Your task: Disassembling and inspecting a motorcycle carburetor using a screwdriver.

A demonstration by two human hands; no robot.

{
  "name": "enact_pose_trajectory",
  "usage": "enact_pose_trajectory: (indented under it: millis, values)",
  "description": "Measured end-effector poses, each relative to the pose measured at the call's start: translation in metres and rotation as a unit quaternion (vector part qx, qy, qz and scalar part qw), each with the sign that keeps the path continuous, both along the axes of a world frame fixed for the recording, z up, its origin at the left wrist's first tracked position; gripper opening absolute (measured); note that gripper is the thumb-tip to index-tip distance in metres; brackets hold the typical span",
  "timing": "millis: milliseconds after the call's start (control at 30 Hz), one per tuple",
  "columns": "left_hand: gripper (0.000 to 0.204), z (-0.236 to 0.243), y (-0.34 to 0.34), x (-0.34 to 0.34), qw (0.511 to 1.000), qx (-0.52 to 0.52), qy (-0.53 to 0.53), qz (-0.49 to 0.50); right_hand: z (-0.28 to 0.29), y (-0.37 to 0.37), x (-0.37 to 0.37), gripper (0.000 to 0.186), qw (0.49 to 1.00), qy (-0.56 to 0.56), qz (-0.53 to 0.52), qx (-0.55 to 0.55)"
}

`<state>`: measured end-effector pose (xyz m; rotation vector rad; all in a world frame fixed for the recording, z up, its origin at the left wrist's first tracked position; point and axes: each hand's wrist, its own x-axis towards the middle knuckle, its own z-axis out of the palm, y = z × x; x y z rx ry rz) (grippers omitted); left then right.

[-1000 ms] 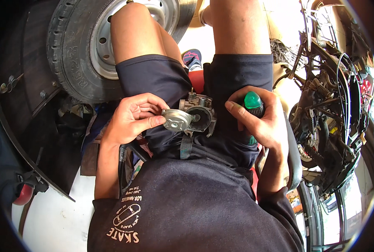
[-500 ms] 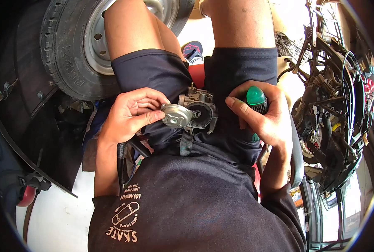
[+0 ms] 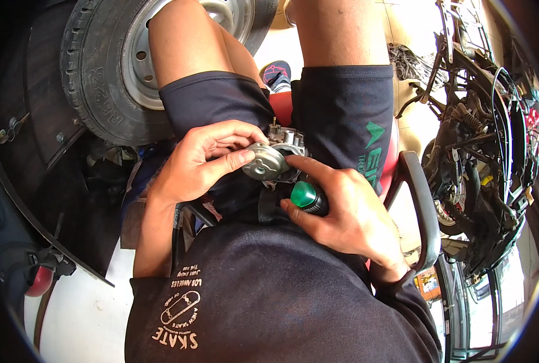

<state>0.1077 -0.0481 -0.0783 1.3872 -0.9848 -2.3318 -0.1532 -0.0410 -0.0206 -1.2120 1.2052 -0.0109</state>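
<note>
My left hand (image 3: 198, 160) pinches the rim of a round silver cover (image 3: 264, 162) between thumb and fingertips. Behind the cover sits a metal carburetor (image 3: 291, 138) on my lap, its round bore largely covered. My right hand (image 3: 355, 209) has its lower fingers curled around a screwdriver (image 3: 304, 195) with a green and black handle; the shaft is hidden. The index finger of that hand reaches to the carburetor's edge beside the cover. A spring between cover and body is hidden from sight.
A large tyre on a steel wheel (image 3: 91, 72) stands at the far left. On the right is a stripped motorcycle frame (image 3: 478, 139) with loose cables. A black chair armrest (image 3: 423, 212) lies close to my right forearm.
My right hand has moved left with the screwdriver, from over my thigh to the carburetor. My left hand has brought the cover right and closer to the body, and the spring is no longer visible.
</note>
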Motion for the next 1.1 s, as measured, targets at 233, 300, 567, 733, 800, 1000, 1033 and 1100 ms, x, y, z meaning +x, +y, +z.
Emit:
enact_pose_trajectory:
  millis: [233,300,567,733,800,1000,1033,1100]
  values:
    - [0.027,-0.003,-0.005,-0.012,1.0,0.006,0.013,-0.015,-0.007,0.005,-0.005,0.046,0.998,-0.013,-0.036,0.041]
    - [0.027,-0.003,-0.008,-0.014,1.0,0.008,0.01,-0.028,-0.009,0.006,-0.005,0.045,0.999,-0.009,-0.036,0.03]
    - [0.027,0.0,-0.01,-0.015,0.999,-0.002,0.01,-0.037,-0.013,0.015,-0.005,0.048,0.999,-0.008,-0.05,0.012]
    - [0.025,-0.004,-0.008,-0.016,1.0,-0.01,0.019,-0.016,-0.02,0.023,-0.009,0.048,0.997,-0.028,-0.073,-0.006]
    - [0.025,-0.005,-0.008,-0.015,0.999,-0.013,0.029,-0.015,-0.021,0.026,-0.009,0.046,0.995,-0.038,-0.086,-0.013]
    - [0.026,-0.005,-0.008,-0.014,0.999,-0.018,0.011,-0.024,-0.025,0.027,-0.009,0.043,0.995,-0.037,-0.084,-0.025]
    - [0.026,-0.005,-0.008,-0.014,0.999,-0.018,0.01,-0.026,-0.025,0.027,-0.01,0.043,0.996,-0.034,-0.08,-0.028]
    - [0.026,-0.004,-0.008,-0.013,0.999,-0.014,0.012,-0.026,-0.026,0.027,-0.01,0.044,0.996,-0.038,-0.081,-0.026]
